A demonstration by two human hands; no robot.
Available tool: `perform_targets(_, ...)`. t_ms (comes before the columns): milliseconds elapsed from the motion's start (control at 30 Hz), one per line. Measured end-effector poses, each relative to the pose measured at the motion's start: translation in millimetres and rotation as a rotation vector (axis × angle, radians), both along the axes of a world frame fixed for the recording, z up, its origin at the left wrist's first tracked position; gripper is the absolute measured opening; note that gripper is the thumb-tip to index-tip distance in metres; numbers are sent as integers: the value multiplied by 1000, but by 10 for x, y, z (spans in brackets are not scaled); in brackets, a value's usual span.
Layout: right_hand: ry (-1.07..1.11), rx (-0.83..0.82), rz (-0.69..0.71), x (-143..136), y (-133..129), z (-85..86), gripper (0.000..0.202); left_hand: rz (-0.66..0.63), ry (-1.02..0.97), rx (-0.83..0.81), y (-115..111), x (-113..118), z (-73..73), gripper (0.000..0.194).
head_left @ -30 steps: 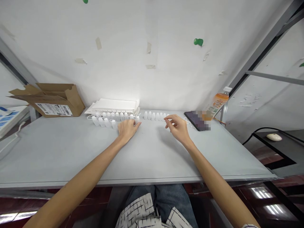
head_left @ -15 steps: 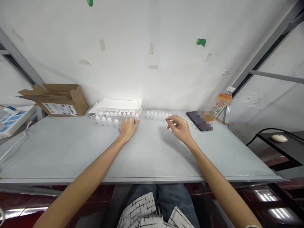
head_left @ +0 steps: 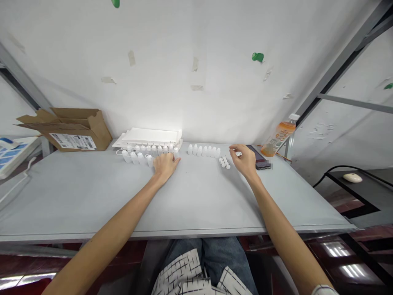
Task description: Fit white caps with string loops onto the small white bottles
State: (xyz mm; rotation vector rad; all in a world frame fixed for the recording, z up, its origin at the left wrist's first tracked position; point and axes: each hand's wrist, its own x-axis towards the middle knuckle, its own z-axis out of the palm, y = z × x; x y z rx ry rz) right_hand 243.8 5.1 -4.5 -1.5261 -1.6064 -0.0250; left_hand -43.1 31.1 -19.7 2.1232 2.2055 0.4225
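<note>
Progress: spouted bottles stand left of left hand; between grips, farther back, a bottle row shows no spouts; white parts lie loose left of right hand | Grip: right slightly parted, nothing visible held; left curled beside bottles, closure unclear.

Brown is seen on the box left of the white bottles; orange is shown by the drink right of them.
</note>
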Motion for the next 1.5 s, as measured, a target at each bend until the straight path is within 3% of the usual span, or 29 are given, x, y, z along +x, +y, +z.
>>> perform_targets(167,-199,-175,-4,-36,194,8,29,-103,-29,5,-141,71,38,40)
perform_targets(367,-306,-258,44,-150,406,0,24,-284,-77,28,-314,239,-41,43)
perform_targets(500,-277,-226,55,-116,343,2,18,-346,-107,39,-337,252,-96,45)
perform_targets(600,-128,-118,83,-60,223,91,14,-396,-168,88,-347,231,-109,43)
perform_targets(700,122,-90,233,-108,94,199,17,-438,-274,174,-370,227,-98,38)
perform_targets(767,232,-160,365,-230,14,222,23,-473,-345,209,-388,234,-82,41)
perform_targets(900,333,-320,620,-569,-114,132,28,-542,-420,203,-405,246,-62,40)
perform_targets(1033,344,-372,706,-649,-122,97,27,-587,-422,166,-399,242,-71,34)
perform_targets(1100,348,-339,652,-488,-63,138,27,-581,-417,170,-396,238,-71,32)
perform_targets(1133,318,-300,562,-362,-23,163,27,-571,-418,177,-396,236,-68,31)
perform_targets(1233,43,-137,43,95,98,210,20,-550,-422,183,-402,230,-53,28)
perform_targets(1300,-128,-225,-226,361,151,198,17,-545,-420,171,-412,228,-43,25)
perform_targets(1367,-220,-385,-300,524,177,154,17,-537,-421,167,-422,228,-36,23)
perform_targets(1500,-290,-562,-283,543,202,29,19,-524,-458,192,-422,227,-37,21)
